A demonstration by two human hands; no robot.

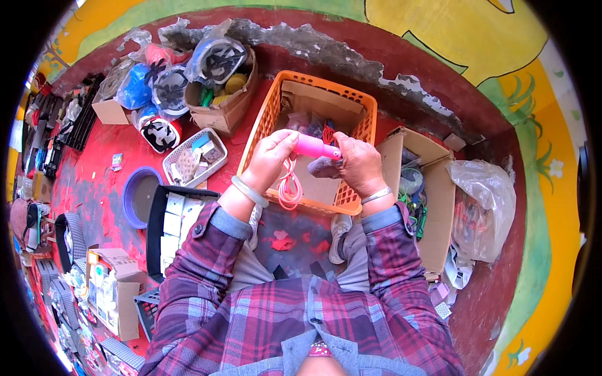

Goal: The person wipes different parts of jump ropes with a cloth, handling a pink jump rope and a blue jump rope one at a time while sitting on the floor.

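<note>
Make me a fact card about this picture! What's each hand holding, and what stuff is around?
Left hand: holds one end of a pink tool
Right hand: at the tool's other end, with a grey cloth-like thing
Dangling: looped pink cord
Below the hands: orange basket
Further left: purple basin
On the right: open cardboard box, then clear plastic bag
</note>
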